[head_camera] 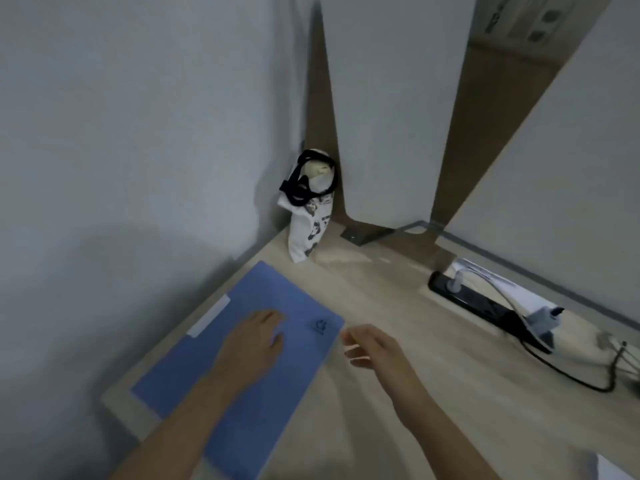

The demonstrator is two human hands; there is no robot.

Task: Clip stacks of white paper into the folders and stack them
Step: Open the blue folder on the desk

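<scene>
A closed blue folder (194,382) lies flat on the wooden desk (398,341), along the wall at the left. It bears a white label strip near its left edge and a small dark logo near its right corner. My left hand (254,344) rests palm down on the folder's cover with the fingers straight. Just off the folder's right corner, my right hand (372,346) hovers over the desk with loosely curled fingers and holds nothing. At the bottom right edge a corner of white paper (611,471) shows.
A white printed tote bag (310,216) with black straps stands in the far corner against the wall. A black power strip (485,303) with plugs and cables lies at the right. White partition panels rise behind the desk.
</scene>
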